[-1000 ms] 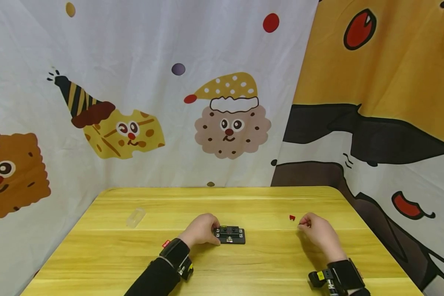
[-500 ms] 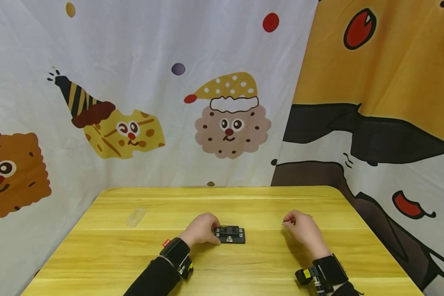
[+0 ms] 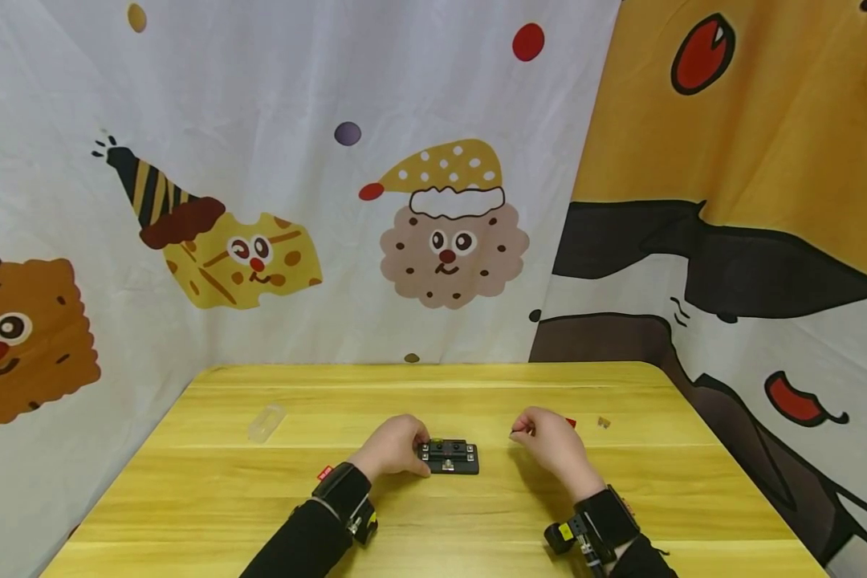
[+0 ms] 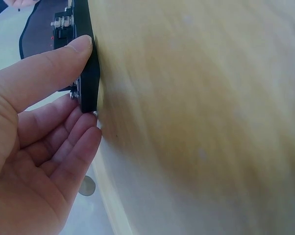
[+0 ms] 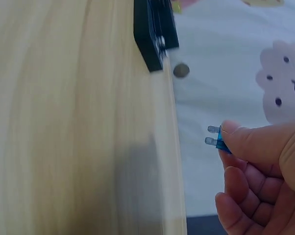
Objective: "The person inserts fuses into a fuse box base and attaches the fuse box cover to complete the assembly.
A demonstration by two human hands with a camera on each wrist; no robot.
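A small black fuse block (image 3: 450,458) lies on the yellow wooden table (image 3: 433,514). My left hand (image 3: 396,448) grips its left end, thumb on one edge and fingers (image 4: 84,132) on the other side of the block (image 4: 85,58). My right hand (image 3: 547,440) hovers just right of the block and pinches a small blue blade fuse (image 5: 216,137), its two metal prongs sticking out towards the block (image 5: 155,29). In the head view the fuse is too small to make out.
A red fuse (image 3: 571,422) and a small pale piece (image 3: 604,422) lie on the table behind the right hand. A clear plastic cover (image 3: 266,423) lies at the far left. A small red piece (image 3: 323,474) sits by the left wrist. Cartoon-print cloth hangs around the table.
My right hand has moved left from beside the red fuse to just right of the block, uncovering the red fuse and the pale piece. The left hand and block have stayed put.
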